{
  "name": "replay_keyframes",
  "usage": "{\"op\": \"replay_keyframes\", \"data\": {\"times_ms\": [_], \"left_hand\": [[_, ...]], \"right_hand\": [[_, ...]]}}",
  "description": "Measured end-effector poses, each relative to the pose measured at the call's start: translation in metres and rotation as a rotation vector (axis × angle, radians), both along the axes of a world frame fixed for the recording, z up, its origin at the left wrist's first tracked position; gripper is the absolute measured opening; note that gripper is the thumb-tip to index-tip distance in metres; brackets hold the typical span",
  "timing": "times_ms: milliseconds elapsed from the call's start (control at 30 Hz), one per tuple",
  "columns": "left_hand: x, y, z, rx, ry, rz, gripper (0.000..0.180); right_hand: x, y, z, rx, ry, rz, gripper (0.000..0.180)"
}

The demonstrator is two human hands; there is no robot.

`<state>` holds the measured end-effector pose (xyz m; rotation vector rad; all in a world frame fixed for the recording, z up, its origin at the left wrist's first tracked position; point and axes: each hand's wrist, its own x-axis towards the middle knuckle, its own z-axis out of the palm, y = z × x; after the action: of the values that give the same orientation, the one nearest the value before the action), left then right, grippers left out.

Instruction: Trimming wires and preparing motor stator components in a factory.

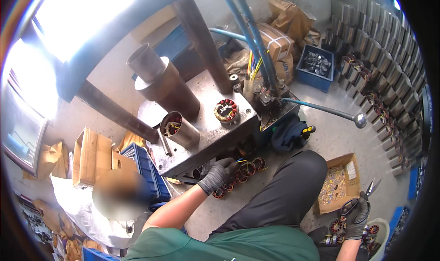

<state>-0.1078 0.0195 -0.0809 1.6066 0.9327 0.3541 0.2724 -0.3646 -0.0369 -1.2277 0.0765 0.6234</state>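
Note:
My left hand (221, 175), in a dark grey knit glove, reaches down beside the press table with its fingers curled. What lies inside them is hidden; coloured wire ends (241, 160) show just past the fingertips. Close by on the floor stands a row of wound motor stators (241, 174) with red and yellow leads. Down at the right, my gloved right hand (356, 219) is closed round a pair of scissors (372, 188), whose blades point up and away, slightly apart. Several small wound stators (338, 226) lie beside and below that hand.
On the metal press table (208, 139) sit a wound stator (226, 111) and a steel cylinder (179, 129) with windings inside. A lever with a ball end (360, 120) juts right. A cardboard box of small bits (336, 184) stands by my knee; stacked metal housings (373, 62) line the right.

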Motion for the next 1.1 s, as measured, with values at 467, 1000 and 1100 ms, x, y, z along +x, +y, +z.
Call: {"op": "replay_keyframes", "data": {"times_ms": [467, 1000, 1100], "left_hand": [[-0.052, 0.018, -0.114, 0.429, 0.769, -0.167, 0.035], [0.083, 0.090, 0.080, 1.224, 0.467, 0.365, 0.050], [0.072, 0.134, 0.037, 0.378, -0.345, 0.510, 0.068]], "right_hand": [[0.001, -0.004, -0.002, -0.004, -0.011, 0.111, 0.037], [-0.001, 0.001, 0.002, 0.060, 0.017, -0.073, 0.043], [-0.009, 0.012, 0.022, 0.090, 0.062, -0.073, 0.042]]}}
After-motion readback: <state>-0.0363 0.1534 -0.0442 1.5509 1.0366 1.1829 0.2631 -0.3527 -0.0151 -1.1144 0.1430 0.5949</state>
